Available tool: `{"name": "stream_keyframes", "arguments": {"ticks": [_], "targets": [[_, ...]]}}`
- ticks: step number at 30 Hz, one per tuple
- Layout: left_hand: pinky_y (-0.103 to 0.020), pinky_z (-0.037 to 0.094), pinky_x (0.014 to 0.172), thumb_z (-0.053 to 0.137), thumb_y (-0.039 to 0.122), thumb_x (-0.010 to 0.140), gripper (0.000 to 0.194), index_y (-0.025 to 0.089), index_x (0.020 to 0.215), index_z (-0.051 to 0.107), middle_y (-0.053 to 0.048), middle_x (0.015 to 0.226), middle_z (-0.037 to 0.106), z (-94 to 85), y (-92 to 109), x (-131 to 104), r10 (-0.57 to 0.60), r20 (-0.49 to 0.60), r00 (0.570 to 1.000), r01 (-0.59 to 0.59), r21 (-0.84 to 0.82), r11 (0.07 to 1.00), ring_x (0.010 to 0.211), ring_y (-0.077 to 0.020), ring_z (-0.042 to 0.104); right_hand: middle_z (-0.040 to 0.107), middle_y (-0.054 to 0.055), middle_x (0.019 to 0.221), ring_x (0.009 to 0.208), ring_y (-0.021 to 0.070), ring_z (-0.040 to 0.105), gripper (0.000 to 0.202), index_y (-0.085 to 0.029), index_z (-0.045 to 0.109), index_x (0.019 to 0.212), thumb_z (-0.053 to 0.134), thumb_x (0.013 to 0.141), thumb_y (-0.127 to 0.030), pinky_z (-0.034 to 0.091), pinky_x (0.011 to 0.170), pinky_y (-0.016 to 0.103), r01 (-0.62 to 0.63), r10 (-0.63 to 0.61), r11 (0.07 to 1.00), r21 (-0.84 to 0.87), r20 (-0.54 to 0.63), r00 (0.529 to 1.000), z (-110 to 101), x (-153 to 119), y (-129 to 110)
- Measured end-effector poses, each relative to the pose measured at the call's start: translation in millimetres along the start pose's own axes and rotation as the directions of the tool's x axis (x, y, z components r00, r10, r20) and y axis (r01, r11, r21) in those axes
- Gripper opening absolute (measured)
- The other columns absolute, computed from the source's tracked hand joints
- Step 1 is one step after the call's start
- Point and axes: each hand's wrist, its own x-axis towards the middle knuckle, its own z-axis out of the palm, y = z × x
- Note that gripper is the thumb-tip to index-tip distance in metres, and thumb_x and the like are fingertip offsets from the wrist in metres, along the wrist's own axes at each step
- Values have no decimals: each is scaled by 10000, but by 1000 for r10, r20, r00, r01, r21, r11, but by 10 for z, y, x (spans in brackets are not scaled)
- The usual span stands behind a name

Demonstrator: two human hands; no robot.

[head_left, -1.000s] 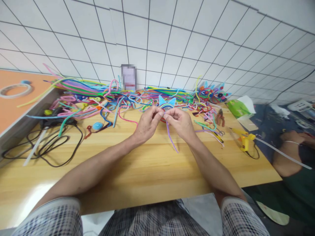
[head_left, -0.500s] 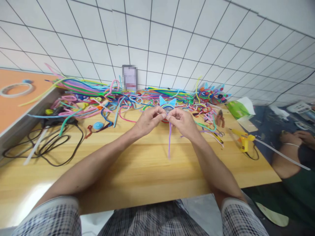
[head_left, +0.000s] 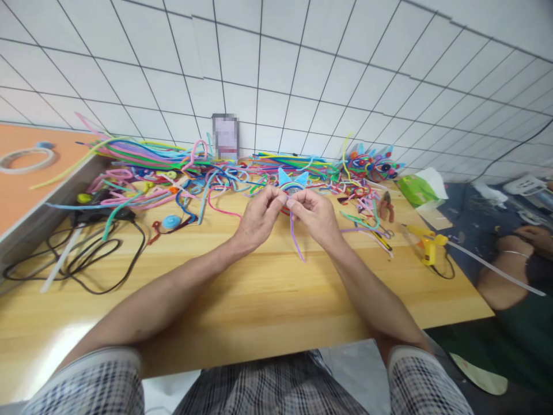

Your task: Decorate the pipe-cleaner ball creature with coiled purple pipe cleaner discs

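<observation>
My left hand (head_left: 260, 218) and my right hand (head_left: 314, 218) meet at the middle of the wooden table, fingertips pinched together. Between them is the upper end of a purple pipe cleaner (head_left: 296, 242), whose free end hangs down toward me and curves to the right. Just behind my fingers lies a round, multicoloured pipe-cleaner piece with two blue pointed ears (head_left: 294, 178); my hands partly cover it. Whether my fingertips touch that piece cannot be made out.
Heaped pipe cleaners (head_left: 159, 153) line the wall. A phone (head_left: 226, 136) leans there. On the right are finished colourful figures (head_left: 375, 165), pliers (head_left: 386, 207), a green packet (head_left: 417, 190) and a yellow glue gun (head_left: 428, 245). Black cables (head_left: 101, 259) lie left. Another person's arm (head_left: 505, 271) is at far right.
The purple pipe cleaner's hanging end has swung to the right and now curves. Both hands have shifted slightly left, still pinched together.
</observation>
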Motion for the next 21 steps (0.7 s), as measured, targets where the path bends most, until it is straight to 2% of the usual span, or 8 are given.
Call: {"name": "stream_keyframes", "arguments": {"ticks": [3,5,8,10,12,14,16,21], "targets": [[-287,465,715,588,451,1045,289,218,874,572,4,795,587,52,-42,-36,-89,-52,995,83,-110,990,759,-157,536,617,-27,650,601,143,576,461,-231,637,828,773,843,-671,491,614,291,-12,13,1000,25,-6,1000,28,-6,23],[-280,453,687,584,437,1042,281,216,870,578,14,768,571,43,-60,-15,-97,-26,995,92,-141,986,721,-149,519,607,-29,634,584,140,557,421,-232,623,811,751,867,-629,466,598,288,-5,5,1000,-2,3,1000,-7,1,27],[-286,455,704,601,361,1016,212,203,876,620,2,798,623,-53,-43,81,-13,122,992,20,-62,998,727,-150,550,609,-24,636,589,145,545,323,-235,619,791,727,902,-518,419,586,287,35,-28,988,-147,49,998,-115,10,-4],[-292,466,734,613,304,990,157,199,877,645,-10,825,669,-138,-10,150,52,228,972,-60,28,998,752,-158,588,623,-15,653,631,156,558,258,-236,635,783,713,922,-439,403,599,287,89,-69,959,-270,83,994,-178,4,-37],[-297,474,754,606,267,979,139,202,862,643,-12,818,683,-197,21,190,91,282,955,-121,94,988,759,-165,604,641,-7,676,674,163,569,215,-237,656,777,702,931,-379,398,615,287,143,-118,922,-359,92,989,-206,-7,-61],[-302,475,761,594,265,987,151,205,852,626,-12,802,674,-210,36,190,95,267,959,-134,132,982,759,-170,602,655,0,695,689,165,573,197,-238,671,783,703,932,-364,401,619,288,164,-149,905,-392,69,986,-197,-16,-63],[-303,468,750,589,284,1000,157,206,867,619,-12,798,659,-182,32,160,69,208,976,-96,126,987,755,-171,589,669,7,717,681,164,576,218,-236,677,799,712,934,-403,417,616,290,148,-146,921,-361,34,989,-161,-17,-44],[-289,467,710,613,367,1011,202,207,888,621,-4,802,625,-37,-27,43,-48,41,998,50,-56,997,742,-157,547,668,2,725,622,145,576,334,-226,670,821,732,912,-541,438,588,290,80,-88,979,-185,-32,996,-32,-13,26]]}}
